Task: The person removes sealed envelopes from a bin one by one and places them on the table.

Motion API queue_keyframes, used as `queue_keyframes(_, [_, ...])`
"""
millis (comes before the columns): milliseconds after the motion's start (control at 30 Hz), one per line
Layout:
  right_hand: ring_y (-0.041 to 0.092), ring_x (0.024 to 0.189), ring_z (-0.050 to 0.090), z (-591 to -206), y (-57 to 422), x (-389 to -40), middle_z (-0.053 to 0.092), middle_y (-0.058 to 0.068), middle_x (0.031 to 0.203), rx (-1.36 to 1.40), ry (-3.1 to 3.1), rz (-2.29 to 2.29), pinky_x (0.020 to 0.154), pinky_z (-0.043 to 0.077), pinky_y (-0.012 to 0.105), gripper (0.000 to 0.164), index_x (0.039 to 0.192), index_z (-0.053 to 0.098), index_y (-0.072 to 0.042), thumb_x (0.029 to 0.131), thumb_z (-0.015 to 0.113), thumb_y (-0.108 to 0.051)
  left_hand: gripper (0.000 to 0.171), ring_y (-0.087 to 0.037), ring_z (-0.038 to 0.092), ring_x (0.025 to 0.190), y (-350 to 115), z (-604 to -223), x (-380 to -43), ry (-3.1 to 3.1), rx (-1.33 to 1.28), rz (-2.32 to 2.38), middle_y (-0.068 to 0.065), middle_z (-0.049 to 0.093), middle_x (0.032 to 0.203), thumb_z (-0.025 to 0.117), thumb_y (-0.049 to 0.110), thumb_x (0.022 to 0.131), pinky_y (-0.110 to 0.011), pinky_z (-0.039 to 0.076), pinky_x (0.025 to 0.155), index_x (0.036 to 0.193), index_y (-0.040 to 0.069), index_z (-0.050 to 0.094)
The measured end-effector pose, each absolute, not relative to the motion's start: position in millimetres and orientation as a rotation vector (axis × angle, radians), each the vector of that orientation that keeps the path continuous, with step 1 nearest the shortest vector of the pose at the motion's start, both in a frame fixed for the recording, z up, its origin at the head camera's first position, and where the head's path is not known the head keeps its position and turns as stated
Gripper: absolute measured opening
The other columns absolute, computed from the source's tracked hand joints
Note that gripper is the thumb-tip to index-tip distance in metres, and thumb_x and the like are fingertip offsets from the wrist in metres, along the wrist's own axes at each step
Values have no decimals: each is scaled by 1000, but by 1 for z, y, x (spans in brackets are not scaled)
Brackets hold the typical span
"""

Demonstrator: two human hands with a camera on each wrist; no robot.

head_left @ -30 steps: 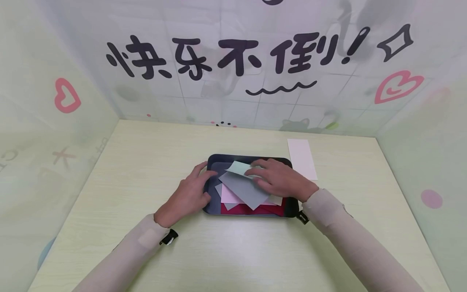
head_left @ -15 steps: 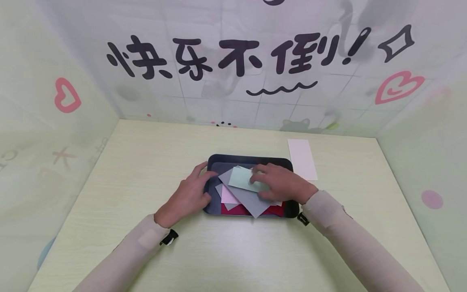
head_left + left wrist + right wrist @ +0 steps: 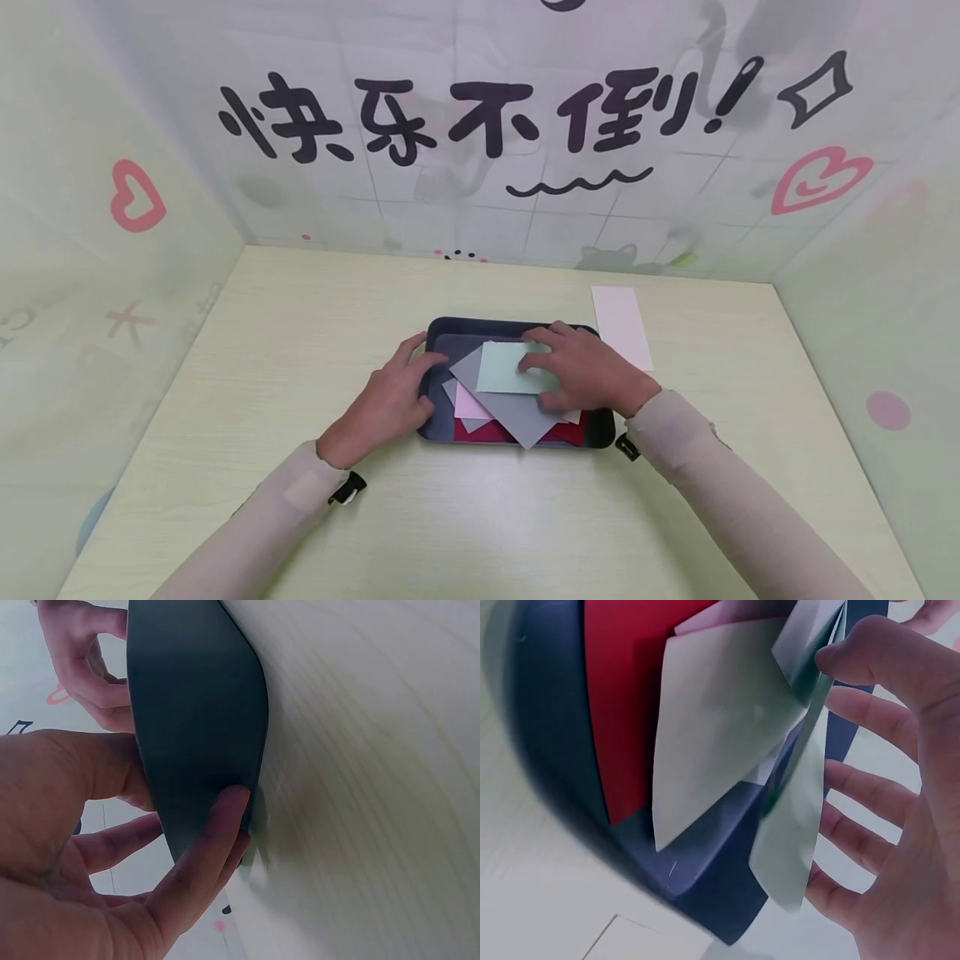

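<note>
Here, the right hand (image 3: pixel 588 367) is pinching a green card (image 3: pixel 502 368) over the tray (image 3: pixel 438 417).
Thumb (image 3: pixel 877 649) and fingers (image 3: pixel 877 791) are flanking it; the left hand (image 3: pixel 382 408) is gripping the tray's left end.

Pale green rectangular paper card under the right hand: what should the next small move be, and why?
Probably lift the pale green rectangular paper card straight up: the right hand has thumb and fingers on it, it lies above the grey paper sheet, and the left hand grips the dark rectangular tray.
</note>
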State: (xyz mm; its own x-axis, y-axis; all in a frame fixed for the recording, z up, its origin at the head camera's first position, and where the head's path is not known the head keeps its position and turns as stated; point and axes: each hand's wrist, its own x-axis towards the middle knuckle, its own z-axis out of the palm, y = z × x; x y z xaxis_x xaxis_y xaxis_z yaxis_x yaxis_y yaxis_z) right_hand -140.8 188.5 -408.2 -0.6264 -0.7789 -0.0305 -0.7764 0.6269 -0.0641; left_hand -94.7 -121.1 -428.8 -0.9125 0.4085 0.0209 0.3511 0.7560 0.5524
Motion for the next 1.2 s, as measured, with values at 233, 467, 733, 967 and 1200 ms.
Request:
queue_keyframes(233, [26,112,49,-403,198,-143,50,5,139,-1280,2825,-122,83,45,39,39,119,66,-31,80,66,-37,57,-12,52,52,-121,-429,-95,2842,615,866,-18,27,155,60,-2,78,-27,45,54,134,7,56])
queue_keyframes(467, [25,110,49,-399,211,-146,50,5,137,-1269,2887,-181,77,47,40,43,122,65,-29,79,69,-37,57,-12,52,52,-121,-430,-94,2847,618,865,-18,28,155,61,-2,77,-28,45,55,134,7,57])
queue_keyframes(733, [32,113,51,-388,229,-151,50,10,138,-1133,2968,-244,83,48,48,48,126,64,-25,79,72,-33,57,-14,54,57,-121,-431,-95,2859,627,853,-19,28,154,61,-1,77,-31,45,57,133,7,57])
queue_keyframes(967, [32,120,47,-389,257,-160,47,10,142,-946,3005,-269,79,50,51,49,128,61,-26,81,72,-35,57,-13,53,56,-121,-432,-95,2855,634,853,-20,28,154,60,-1,78,-30,44,57,134,7,57])
queue_keyframes(1200, [32,116,47,-395,286,-165,47,8,138,-744,3036,-296,71,50,56,46,127,62,-25,83,71,-35,57,-13,53,55,-122,-431,-95,2852,626,850,-19,28,155,61,-1,78,-31,45,58,134,8,57])
